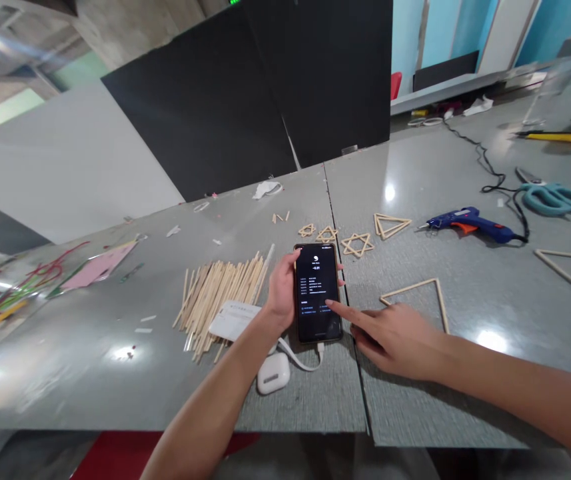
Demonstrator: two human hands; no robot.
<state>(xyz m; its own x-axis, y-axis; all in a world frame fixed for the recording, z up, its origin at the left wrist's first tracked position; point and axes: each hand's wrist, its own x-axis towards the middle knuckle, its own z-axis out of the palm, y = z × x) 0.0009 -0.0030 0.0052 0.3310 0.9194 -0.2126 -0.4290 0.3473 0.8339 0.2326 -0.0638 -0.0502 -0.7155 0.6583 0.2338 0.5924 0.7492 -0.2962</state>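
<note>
My left hand (282, 290) is wrapped round a smartphone (318, 327) with a dark, lit screen showing lines of small text. My right hand (390, 333) comes in from the right, its index finger stretched out to the lower part of the screen and the other fingers partly bent; nothing is held in it. A white cable (298, 360) is plugged into the phone's lower end. Beside my left forearm lies a flat white block (232, 320), partly on a pile of thin wooden sticks (225, 280). Just below the phone is a white earbud case (274, 373).
Stick stars (358, 245) and a triangle (391, 227) lie beyond the phone. An open stick angle (438, 287) is near my right hand. Further right are a blue glue gun (470, 223), teal-handled scissors (552, 199) and a yellow cutter (560, 137). A black panel (275, 93) stands behind.
</note>
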